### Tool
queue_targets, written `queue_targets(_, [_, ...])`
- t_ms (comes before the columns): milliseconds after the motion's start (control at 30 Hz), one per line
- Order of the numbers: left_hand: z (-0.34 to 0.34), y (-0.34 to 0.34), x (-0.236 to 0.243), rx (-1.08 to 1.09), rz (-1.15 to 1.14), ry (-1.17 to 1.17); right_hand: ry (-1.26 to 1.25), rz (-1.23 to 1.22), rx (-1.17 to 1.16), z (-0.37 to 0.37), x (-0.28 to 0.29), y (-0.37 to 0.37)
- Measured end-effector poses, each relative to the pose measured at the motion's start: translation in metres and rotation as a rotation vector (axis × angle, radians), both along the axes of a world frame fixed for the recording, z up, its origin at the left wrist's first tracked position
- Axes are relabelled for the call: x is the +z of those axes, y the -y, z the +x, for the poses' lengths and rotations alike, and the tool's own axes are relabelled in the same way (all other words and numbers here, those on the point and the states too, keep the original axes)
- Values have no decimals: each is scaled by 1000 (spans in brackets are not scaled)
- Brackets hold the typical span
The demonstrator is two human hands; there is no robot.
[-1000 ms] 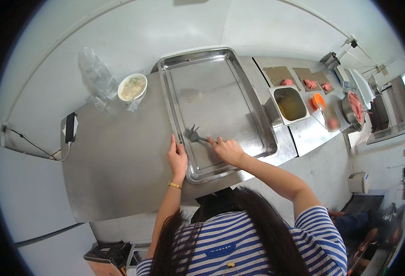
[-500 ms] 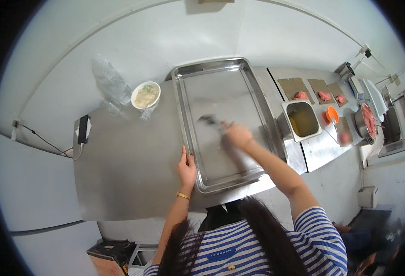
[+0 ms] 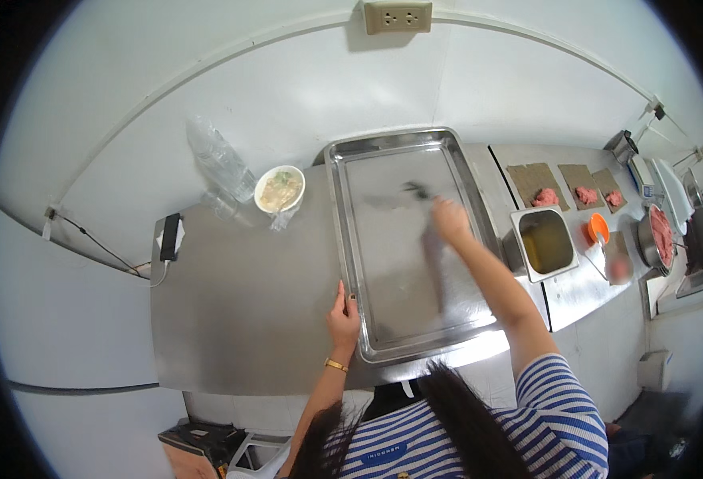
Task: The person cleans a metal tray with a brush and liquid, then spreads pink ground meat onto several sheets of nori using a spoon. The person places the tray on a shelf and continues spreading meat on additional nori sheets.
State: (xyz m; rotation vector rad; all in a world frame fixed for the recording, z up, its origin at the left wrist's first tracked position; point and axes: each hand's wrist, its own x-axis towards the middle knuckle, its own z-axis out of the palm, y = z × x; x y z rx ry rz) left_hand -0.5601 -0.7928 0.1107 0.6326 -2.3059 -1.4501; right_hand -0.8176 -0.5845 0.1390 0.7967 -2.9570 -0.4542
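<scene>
Tray (image 3: 415,279) lay on desk (image 3: 239,295), far end near wall (image 3: 303,104). Brush (image 3: 417,190) was over tray's far half. Left of tray: bowl (image 3: 280,190) near wall, plastic bag (image 3: 219,160) left of bowl, device (image 3: 172,237) at desk's left end. Right of tray stood container (image 3: 516,239); farther right, three meat portions (image 3: 546,197) lay on sheets (image 3: 524,180), small bowl (image 3: 597,227) before them, pot (image 3: 647,247) right of small bowl.
</scene>
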Motion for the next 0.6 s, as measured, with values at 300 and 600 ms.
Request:
queue_targets(300, [-2,-1,5,-18,6,1,59,-119,243,14,-28,88])
queue_targets(600, [-3,-4,-5,11,56,-49,-13,-106,-20,-44,8,68])
